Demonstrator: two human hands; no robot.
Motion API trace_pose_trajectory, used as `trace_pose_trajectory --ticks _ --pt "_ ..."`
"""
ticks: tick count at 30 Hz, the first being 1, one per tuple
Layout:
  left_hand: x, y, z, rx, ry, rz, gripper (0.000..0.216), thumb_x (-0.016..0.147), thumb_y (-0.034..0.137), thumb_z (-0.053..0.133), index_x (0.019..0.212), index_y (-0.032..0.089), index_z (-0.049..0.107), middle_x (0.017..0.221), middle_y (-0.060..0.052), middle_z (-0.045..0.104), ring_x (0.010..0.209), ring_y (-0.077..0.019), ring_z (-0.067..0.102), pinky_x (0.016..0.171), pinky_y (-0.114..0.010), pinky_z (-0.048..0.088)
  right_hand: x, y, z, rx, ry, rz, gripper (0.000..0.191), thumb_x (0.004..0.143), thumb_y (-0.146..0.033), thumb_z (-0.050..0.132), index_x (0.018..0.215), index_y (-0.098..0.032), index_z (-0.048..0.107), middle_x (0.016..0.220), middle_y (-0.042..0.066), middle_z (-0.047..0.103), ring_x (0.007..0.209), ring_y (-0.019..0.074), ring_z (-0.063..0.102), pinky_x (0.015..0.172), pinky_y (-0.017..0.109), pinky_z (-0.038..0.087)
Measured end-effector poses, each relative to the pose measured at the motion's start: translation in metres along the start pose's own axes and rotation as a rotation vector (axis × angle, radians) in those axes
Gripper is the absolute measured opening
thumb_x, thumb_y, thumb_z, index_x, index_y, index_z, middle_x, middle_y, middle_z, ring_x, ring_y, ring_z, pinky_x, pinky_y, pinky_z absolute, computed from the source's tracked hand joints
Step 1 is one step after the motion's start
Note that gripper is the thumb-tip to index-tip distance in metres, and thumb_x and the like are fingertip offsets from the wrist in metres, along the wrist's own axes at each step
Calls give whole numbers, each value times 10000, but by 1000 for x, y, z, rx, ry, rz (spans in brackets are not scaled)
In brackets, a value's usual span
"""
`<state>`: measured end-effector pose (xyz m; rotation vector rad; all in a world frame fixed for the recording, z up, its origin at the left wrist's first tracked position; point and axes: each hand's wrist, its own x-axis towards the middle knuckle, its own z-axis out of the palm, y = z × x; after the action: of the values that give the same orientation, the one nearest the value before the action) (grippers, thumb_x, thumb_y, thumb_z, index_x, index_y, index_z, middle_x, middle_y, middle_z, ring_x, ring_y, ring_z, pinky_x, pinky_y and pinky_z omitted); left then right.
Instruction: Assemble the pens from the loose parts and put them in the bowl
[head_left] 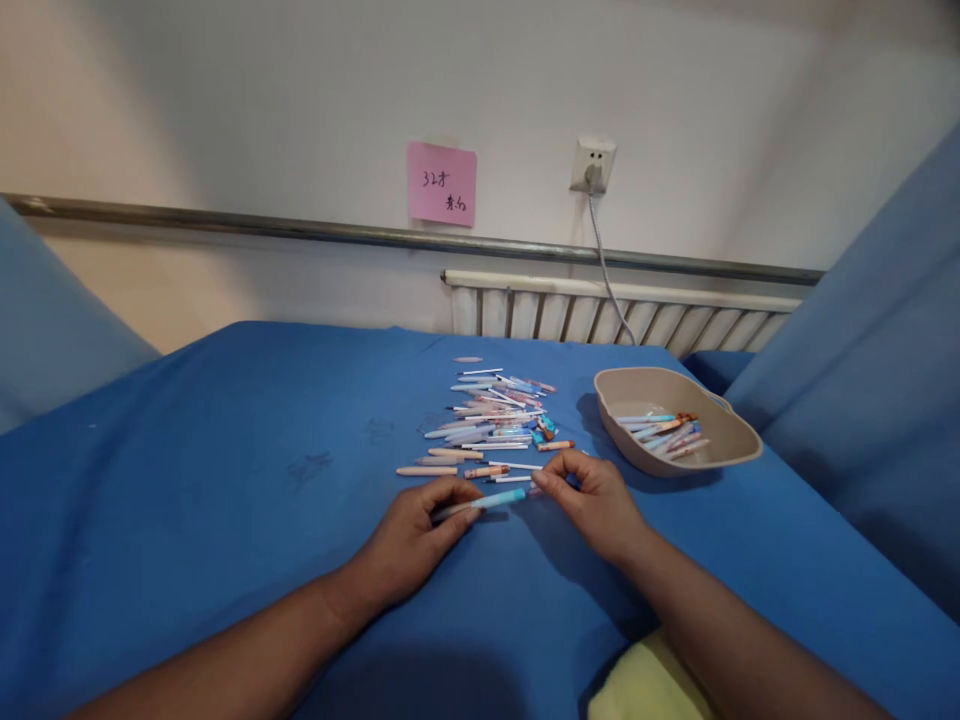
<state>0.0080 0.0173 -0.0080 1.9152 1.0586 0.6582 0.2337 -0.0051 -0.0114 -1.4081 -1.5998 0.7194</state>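
My left hand (416, 535) rests on the blue cloth (225, 480) with its fingers pinched on a light blue pen (495, 498) lying sideways between my hands. My right hand (592, 495) is curled at the pen's right end, fingertips pinched on its tip or cap. Just beyond my hands lies a loose pile of pens and pen parts (495, 420), white, pink, orange and blue.
A beige oval tray (720, 445) holding several pens stands to the right of the pile. Behind the table are a white radiator (600, 315), a wall socket with a plugged cable (592, 165) and a pink note (441, 183). Something yellow (645, 685) lies near my right forearm.
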Motion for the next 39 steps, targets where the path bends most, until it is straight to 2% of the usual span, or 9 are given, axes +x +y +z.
trace_pose_trajectory --ticks 5,22,31,39 --pt "-2 -1 2 -27 -13 -1 213 846 351 537 895 180 654 822 -15 661 776 -172 601 714 -253 485 -5 -8 5 97 -2 -6 248 779 -369 597 619 -183 554 541 -44 483 539 106 427 516 211 335" --pt "-2 4 4 -121 -9 -48 191 807 332 566 859 171 654 802 -15 651 752 -164 581 700 -252 473 -9 -9 6 -1 15 -94 262 805 -350 590 613 -186 520 537 -53 470 521 94 425 522 211 317" --pt "-1 4 7 -336 -45 -127 163 747 309 647 798 154 657 674 19 596 634 -122 514 617 -223 411 -10 -8 6 -52 34 -167 293 826 -353 574 601 -182 497 534 -51 463 521 92 421 522 208 314" --pt "-2 8 12 -494 -59 -213 198 706 326 703 773 148 647 712 -3 651 576 -99 517 552 -209 375 -15 -13 8 -120 85 -256 333 878 -331 522 588 -171 486 551 -44 441 532 83 412 536 213 290"
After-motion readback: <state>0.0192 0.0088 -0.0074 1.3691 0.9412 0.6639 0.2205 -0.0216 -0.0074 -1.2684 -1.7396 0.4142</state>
